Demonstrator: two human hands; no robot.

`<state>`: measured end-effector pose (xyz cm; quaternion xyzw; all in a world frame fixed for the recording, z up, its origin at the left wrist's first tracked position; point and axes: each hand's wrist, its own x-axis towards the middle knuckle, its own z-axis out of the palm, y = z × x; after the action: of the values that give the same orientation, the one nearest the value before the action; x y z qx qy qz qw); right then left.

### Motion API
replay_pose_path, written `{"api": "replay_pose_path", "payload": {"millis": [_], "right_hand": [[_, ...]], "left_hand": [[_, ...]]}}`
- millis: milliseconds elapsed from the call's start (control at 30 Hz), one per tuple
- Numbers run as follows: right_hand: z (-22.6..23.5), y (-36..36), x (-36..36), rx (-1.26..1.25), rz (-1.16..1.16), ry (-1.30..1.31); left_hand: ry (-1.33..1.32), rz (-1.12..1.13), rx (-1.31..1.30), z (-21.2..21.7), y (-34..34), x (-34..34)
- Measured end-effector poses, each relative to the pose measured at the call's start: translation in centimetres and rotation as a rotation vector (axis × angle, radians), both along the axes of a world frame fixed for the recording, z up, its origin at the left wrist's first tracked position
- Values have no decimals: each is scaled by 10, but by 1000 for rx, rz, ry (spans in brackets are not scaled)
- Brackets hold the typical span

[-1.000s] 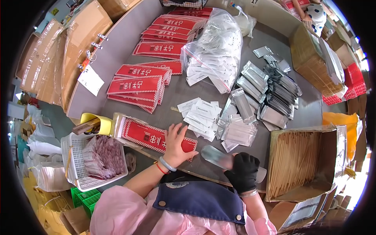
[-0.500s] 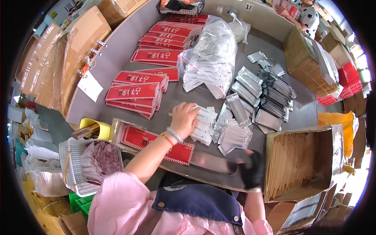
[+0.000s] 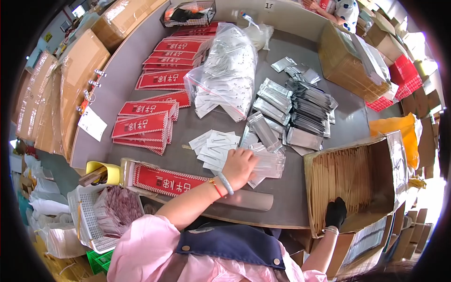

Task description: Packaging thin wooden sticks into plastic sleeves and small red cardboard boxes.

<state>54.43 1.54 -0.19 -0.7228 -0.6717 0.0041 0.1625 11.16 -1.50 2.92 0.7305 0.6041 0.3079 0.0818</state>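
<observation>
My left hand bends its fingers over the near-left edge of a pile of small clear packets; what they pinch, if anything, is hidden. White printed packets lie fanned out just left of it. Under my left forearm, a red patterned sleeve lies along the table's front edge. From its right end a pale, see-through strip reaches toward the right. My right hand, in a black glove, is inside the open cardboard box, against tightly packed thin brown pieces. Its fingers merge into one dark shape.
Stacks of red sleeves lie at left. A clear bag of white packets stands mid-table, with silver packets to its right. A yellow holder and a white basket are at front left. Another person's arm shows far right.
My left hand has moved right, from the white packets to the clear ones. My right hand has gone from beside the pale strip's end into the cardboard box. The whole view has shifted slightly.
</observation>
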Motion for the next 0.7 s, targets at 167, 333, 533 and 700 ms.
{"api": "replay_pose_path", "payload": {"millis": [167, 333, 533, 700], "right_hand": [[34, -1, -26, -214, -94, 32], [-9, -10, 16, 126, -58, 23], [29, -15, -36, 292, 45, 362], [62, -40, -145, -189, 652, 234]], "left_hand": [[187, 5, -48, -3, -1, 4], [-75, -115, -258, 9, -19, -4], [-83, -98, -369, 16, -83, -29], [-14, 62, -231, 27, -109, -47]]}}
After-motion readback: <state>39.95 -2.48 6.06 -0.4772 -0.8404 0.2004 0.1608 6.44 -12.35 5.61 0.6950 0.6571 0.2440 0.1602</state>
